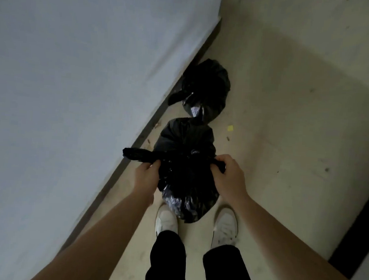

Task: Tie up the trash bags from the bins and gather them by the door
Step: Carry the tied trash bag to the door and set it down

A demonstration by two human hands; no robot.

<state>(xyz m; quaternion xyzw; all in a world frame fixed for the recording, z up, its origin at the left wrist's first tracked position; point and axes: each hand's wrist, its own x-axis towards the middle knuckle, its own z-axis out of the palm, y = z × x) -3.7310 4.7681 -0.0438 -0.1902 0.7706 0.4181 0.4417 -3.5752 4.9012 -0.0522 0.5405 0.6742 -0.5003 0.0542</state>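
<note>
A black trash bag [185, 183] hangs between my hands, just in front of my white shoes. My left hand [147, 172] grips a twisted ear of the bag's top, whose end sticks out toward the wall. My right hand [227, 173] is closed on the opposite ear. Two more black trash bags lie on the floor beyond it: one [186, 135] directly behind the held bag, and another [207, 86] farther back beside the wall's base. Whether those two are tied I cannot tell.
A pale wall [73, 88] runs along the left with a dark baseboard [149, 124]. The beige floor [288, 136] carries a small yellow scrap [230, 128] and some debris. A dark strip [356, 235] crosses the lower right corner.
</note>
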